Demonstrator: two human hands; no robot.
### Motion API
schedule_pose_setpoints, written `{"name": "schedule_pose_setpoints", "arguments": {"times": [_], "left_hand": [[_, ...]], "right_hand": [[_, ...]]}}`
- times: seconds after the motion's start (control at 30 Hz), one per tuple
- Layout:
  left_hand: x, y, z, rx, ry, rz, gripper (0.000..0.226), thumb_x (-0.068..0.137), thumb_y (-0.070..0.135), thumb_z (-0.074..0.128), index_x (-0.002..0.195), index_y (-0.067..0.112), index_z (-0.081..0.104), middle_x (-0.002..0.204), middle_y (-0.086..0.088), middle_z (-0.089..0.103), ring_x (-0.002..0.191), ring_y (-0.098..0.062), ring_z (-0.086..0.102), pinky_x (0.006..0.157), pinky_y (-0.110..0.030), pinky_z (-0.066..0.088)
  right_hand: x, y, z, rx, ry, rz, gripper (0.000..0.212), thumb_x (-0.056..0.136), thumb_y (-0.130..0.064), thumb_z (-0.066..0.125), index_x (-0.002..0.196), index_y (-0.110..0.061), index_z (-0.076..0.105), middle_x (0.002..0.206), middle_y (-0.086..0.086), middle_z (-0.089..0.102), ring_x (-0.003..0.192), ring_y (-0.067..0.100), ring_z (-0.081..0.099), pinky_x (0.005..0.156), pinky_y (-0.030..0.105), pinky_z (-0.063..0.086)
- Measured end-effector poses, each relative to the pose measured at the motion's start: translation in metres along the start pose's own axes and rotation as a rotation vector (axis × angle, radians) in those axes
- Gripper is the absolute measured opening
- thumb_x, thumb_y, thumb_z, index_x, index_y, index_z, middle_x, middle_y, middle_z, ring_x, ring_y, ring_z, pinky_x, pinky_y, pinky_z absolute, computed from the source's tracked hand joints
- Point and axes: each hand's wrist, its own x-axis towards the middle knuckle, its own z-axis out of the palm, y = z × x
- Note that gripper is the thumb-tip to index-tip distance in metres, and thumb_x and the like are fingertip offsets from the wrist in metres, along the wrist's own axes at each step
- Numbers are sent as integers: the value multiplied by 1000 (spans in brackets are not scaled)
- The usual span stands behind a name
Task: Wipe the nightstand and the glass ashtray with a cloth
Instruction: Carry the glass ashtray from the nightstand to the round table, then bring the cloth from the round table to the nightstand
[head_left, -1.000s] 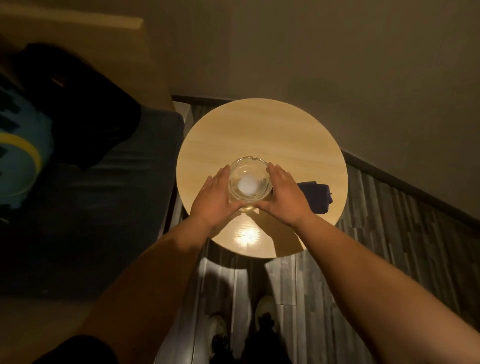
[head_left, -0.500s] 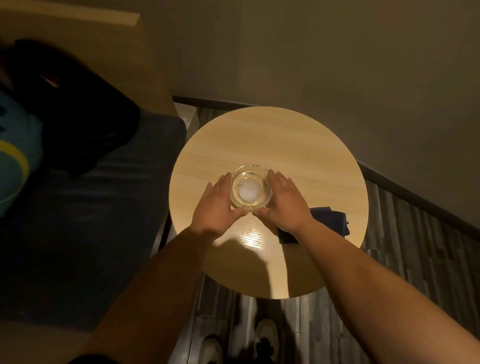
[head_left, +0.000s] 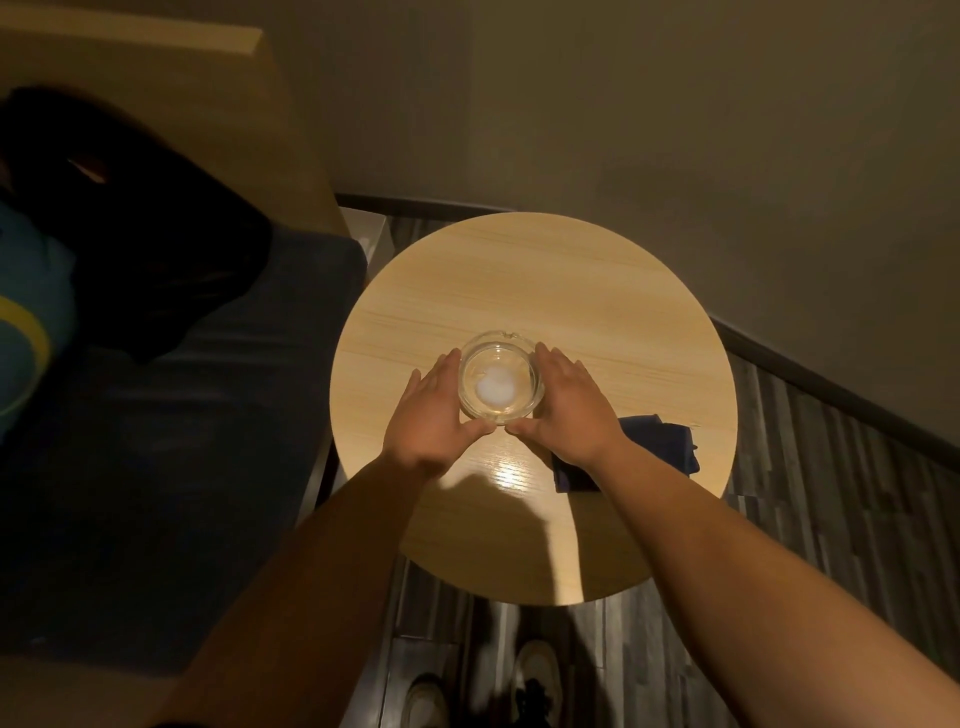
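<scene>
Sitting near the middle of the round wooden nightstand (head_left: 545, 291), the glass ashtray (head_left: 501, 383) is upright, clear, with a pale whitish patch at its base and a small notch visible on the far rim. Left hand (head_left: 434, 415) cups its left side, fingers together and extended along the glass wall, thumb curled toward the near edge; palm mostly flat and relaxed, not wrapped under. Right hand (head_left: 569, 410) mirrors it on the right side, fingers extended along the rim, thumb pointing in toward the left thumb just in front of the ashtray. Both hands look in contact with the glass; cannot tell if the ashtray is resting on the top or lifted slightly off it. Dark blue cloth (head_left: 660, 447) lies crumpled on the nightstand near its right edge, partly hidden under the right wrist and forearm, not held by either hand. Bright glare spot on the wood just in front of the hands, forearm shadows over the near part of the top. Left of the nightstand, a dark-covered bed (head_left: 182, 441) with a black item (head_left: 156, 249) and a teal-and-yellow item (head_left: 28, 312) on it, light wooden headboard (head_left: 171, 93) behind. Beige wall (head_left: 675, 130) with dark baseboard behind the nightstand, grey plank floor (head_left: 831, 493) to the right and below, pale shoes (head_left: 537, 675) at the bottom edge.
</scene>
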Motion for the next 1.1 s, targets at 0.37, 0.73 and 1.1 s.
{"name": "schedule_pose_setpoints", "arguments": {"times": [0.37, 0.73, 1.1], "left_hand": [[-5, 8, -12, 63, -40, -5, 100, 83, 50, 66, 152, 12, 4, 160, -6, 14, 147, -16, 6, 120, -37, 2], [-60, 31, -72, 391, -77, 3, 88, 89, 64, 42, 153, 18, 3, 162, -4, 0, 148, -20, -4, 120, -39, -1], [-140, 63, -134, 469, -89, -32, 82, 94, 59, 35, 153, 13, 1, 161, -8, -3, 148, -24, -6, 120, -43, -2]], "right_hand": [[-3, -5, -7, -33, -25, 17, 111, 69, -51, 77, 151, -11, 14, 156, 7, 24, 145, 25, 14, 118, 40, 8], [-40, -62, -72, -253, -11, -75, 84, 87, -61, 45, 151, -15, 15, 160, 7, 14, 147, 24, 5, 118, 40, 0], [-110, -136, -100, -411, -18, -150, 74, 93, -59, 32, 150, -14, 18, 159, 8, 16, 147, 24, 7, 117, 38, -3]]}}
